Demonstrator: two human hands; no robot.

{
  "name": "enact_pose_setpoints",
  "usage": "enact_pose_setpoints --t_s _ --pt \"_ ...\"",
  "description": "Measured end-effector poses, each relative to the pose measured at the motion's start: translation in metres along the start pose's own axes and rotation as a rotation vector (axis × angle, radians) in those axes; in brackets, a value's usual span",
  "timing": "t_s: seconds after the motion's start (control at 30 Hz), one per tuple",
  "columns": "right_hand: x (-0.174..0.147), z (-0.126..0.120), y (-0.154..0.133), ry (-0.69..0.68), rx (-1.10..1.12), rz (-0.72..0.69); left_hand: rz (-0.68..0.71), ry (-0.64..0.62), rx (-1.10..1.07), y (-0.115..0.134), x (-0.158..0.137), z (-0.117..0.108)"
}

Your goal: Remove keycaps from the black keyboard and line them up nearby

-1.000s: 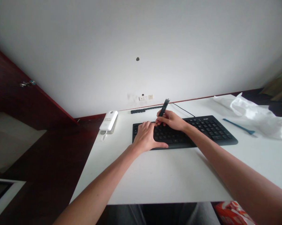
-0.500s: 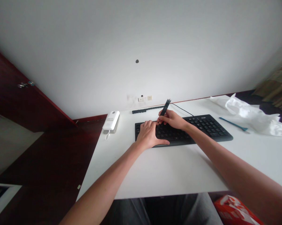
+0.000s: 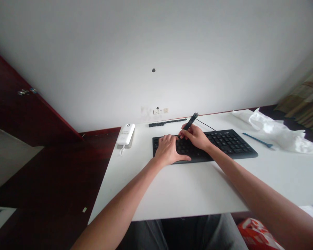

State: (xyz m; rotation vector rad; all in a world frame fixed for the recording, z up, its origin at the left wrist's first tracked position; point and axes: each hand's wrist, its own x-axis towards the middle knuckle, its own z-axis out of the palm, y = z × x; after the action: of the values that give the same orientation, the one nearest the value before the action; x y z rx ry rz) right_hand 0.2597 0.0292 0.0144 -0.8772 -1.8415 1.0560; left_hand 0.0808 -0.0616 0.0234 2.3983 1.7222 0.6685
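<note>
A black keyboard [image 3: 231, 144] lies on the white table. My left hand [image 3: 168, 148] rests on its left part, palm down, with the thumb stretched out along the front edge. My right hand [image 3: 195, 136] grips a black brush [image 3: 190, 122] like a pen, just right of my left fingertips. The brush leans right with its frayed bristle end up; its lower end is at the upper key rows, partly hidden by my fingers. Behind the keyboard lies a row of loose black keycaps [image 3: 168, 123].
At the left stands a white handheld device [image 3: 126, 134] with a strap. A thin dark blue tool [image 3: 257, 140] lies right of the keyboard, beside a crumpled white plastic bag [image 3: 278, 132]. The keyboard's cable [image 3: 205, 124] runs toward the wall. A red bag [image 3: 257, 234] is below the table edge.
The brush's upper end has tilted further right, and my right hand has shifted slightly right. My left hand stays on the keyboard. The whole view has moved a little.
</note>
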Motion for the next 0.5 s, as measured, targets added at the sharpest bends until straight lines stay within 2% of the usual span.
enact_pose_setpoints --t_s 0.33,0.5 --pt "0.002 -0.001 -0.004 -0.102 0.058 0.048 0.003 0.009 0.034 0.002 -0.003 0.0" --pt "0.002 -0.001 -0.008 -0.119 0.017 0.03 0.062 0.096 0.103 0.009 -0.011 -0.006"
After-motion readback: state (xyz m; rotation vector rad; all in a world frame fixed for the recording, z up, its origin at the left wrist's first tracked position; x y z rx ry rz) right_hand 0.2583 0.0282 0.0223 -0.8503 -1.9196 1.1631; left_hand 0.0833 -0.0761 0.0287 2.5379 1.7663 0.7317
